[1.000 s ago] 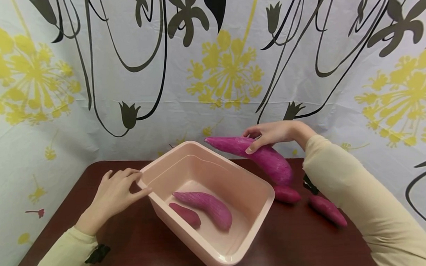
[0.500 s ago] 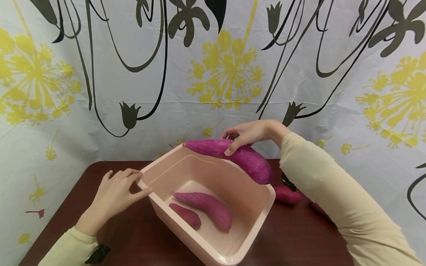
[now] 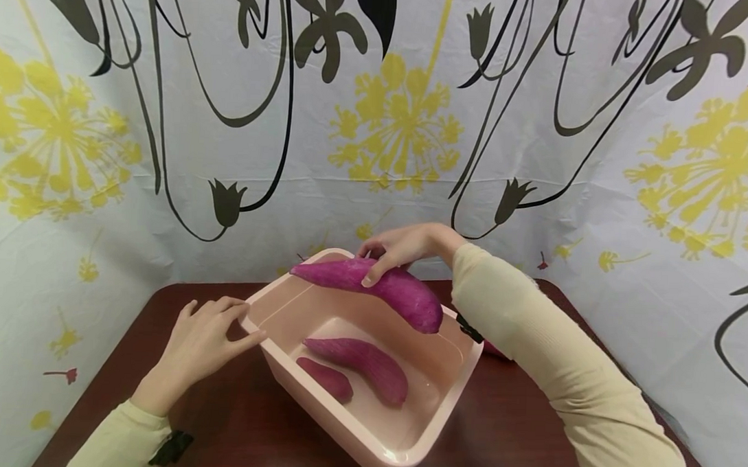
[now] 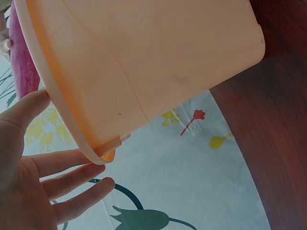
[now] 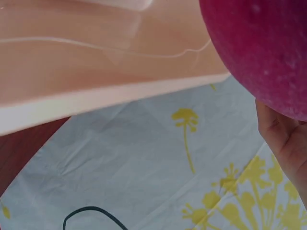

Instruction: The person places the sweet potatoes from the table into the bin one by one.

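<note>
My right hand (image 3: 401, 247) grips a long, curved purple sweet potato (image 3: 403, 298) around its middle, thumb on the near side. It hangs over the far part of a pale pink plastic basin (image 3: 432, 428), its thin end pointing left above the rim. In the right wrist view, the sweet potato's thick end (image 5: 268, 48) fills the upper right. My left hand (image 3: 200, 341) rests at the basin's left corner with fingers spread and fairly straight; the left wrist view shows thumb and fingertips against the rim (image 4: 62, 112). Inside the basin lie a larger sweet potato (image 3: 363, 364) and a smaller, redder one (image 3: 325, 379).
A reddish sweet potato (image 3: 496, 350) on the dark red-brown table (image 3: 504, 417) shows just past the basin's right side, mostly hidden by the right sleeve (image 3: 519, 328). A floral-patterned cloth (image 3: 378, 124) hangs behind the table.
My right hand has carried the purple sweet potato leftward and slightly down, from beside the basin to above it. The right sleeve now hides much of the table's right side. My left hand stays put.
</note>
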### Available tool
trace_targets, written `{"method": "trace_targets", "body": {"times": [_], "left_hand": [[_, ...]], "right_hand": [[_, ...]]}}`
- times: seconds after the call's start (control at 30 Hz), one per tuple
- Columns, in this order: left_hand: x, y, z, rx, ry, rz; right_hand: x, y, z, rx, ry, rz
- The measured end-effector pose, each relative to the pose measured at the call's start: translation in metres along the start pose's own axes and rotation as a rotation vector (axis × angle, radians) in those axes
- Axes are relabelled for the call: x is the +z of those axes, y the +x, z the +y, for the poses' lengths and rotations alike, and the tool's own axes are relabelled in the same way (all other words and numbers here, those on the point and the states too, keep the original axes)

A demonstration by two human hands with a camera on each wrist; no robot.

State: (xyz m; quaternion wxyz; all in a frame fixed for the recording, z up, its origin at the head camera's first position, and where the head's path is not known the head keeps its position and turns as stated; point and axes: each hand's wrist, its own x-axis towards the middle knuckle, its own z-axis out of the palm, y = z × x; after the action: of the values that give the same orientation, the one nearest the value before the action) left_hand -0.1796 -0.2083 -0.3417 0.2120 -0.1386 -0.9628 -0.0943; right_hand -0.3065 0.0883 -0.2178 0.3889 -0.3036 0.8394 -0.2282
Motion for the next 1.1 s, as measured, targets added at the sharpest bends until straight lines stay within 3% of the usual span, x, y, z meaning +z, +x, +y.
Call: {"method": "trace_targets", "body": {"times": [0.27,0.6,1.1], "left_hand": [[0.001,0.0,0.0,0.004,0.0,0.013],[0.001,0.0,0.0,0.005,-0.003,0.016],[-0.001,0.0,0.002,-0.001,0.006,0.005]], "right_hand": [[0.007,0.017,0.0,0.007,0.044,-0.026],[0.015,0.036,0.005,0.052,-0.017,-0.026],[0.048,0.066,0.018,0.108,-0.061,-0.073]]}}
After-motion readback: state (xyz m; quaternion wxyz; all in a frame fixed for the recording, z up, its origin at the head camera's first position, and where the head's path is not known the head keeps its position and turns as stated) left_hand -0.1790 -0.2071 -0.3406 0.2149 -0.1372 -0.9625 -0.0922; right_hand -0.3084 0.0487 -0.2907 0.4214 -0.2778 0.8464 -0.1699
